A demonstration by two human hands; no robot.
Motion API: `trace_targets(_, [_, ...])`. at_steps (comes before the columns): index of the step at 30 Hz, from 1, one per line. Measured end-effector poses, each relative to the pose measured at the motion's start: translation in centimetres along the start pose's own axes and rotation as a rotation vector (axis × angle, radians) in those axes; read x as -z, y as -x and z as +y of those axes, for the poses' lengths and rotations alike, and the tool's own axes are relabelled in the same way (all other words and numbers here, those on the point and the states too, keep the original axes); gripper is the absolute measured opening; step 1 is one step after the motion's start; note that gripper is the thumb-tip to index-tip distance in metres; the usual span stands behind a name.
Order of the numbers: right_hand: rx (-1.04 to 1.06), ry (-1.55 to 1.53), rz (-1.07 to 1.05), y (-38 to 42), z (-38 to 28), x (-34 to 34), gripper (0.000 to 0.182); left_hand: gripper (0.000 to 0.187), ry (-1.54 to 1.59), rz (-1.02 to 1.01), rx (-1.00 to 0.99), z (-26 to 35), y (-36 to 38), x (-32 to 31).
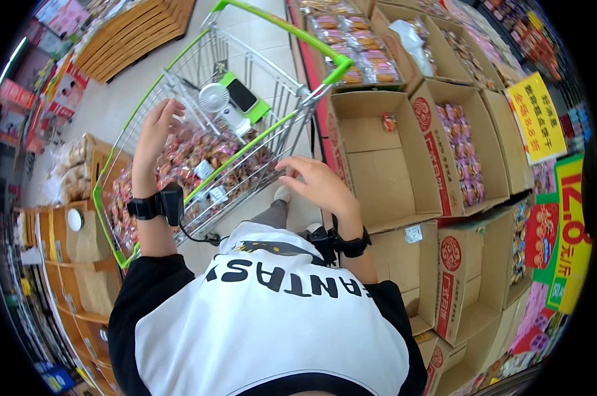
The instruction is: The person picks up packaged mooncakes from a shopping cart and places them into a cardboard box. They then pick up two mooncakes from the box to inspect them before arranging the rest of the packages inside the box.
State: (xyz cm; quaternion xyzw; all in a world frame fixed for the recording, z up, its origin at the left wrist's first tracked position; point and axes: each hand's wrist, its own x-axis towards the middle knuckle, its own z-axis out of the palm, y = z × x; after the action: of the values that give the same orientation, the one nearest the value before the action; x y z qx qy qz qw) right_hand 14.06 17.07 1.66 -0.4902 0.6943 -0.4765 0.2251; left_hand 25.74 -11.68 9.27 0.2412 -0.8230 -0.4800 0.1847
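My left hand [157, 129] hovers over the near-left side of a shopping cart [282, 121], fingers loosely bent and apart, with nothing visible in them. Below it, small red-wrapped snacks [186, 155] fill the basket. My right hand [315, 183] hangs between the cart and the cardboard boxes, palm down, its fingers spread and empty. It is nearest to an open cardboard box [381, 168] holding a single small red packet [389, 121]. In the cart's upper part lie a white handheld fan [214, 98] and a phone [242, 96] on a green flap.
More open boxes line the right side, one with purple packets [462, 152], another with packaged cakes [361, 46]. Yellow price signs [536, 117] stand beyond them. Wooden shelving [80, 277] is at left, and a slatted wooden stand [137, 36] at the upper left.
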Motion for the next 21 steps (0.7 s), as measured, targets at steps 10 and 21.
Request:
trace_targets(10, [-0.082, 0.025, -0.112, -3.0, -0.4, -1.5, 0.023, 0.036, 0.021, 0.048, 0.167, -2.8, -0.7, 4.4])
trace_targets(21, [0.002, 0.103, -0.216, -8.6, -1.1, -5.5, 0.021, 0.035, -0.062, -0.02, 0.412, -16.2, -4.0, 6.3])
